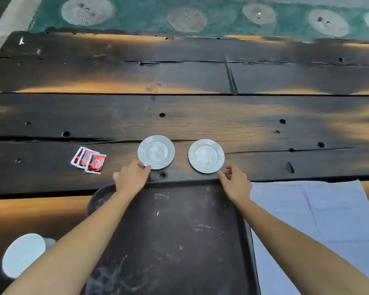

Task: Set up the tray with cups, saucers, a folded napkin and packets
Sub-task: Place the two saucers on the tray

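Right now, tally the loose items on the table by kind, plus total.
saucers: 2
packets: 3
tray: 1
napkin: 1
cup: 1, partly hidden by the arm
Total: 8

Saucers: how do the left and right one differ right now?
The left hand pinches the left saucer at its rim; the right hand, uncurled, just reaches the right saucer. The left saucer lies slightly farther from the tray. Both are white, round, flat on the table.
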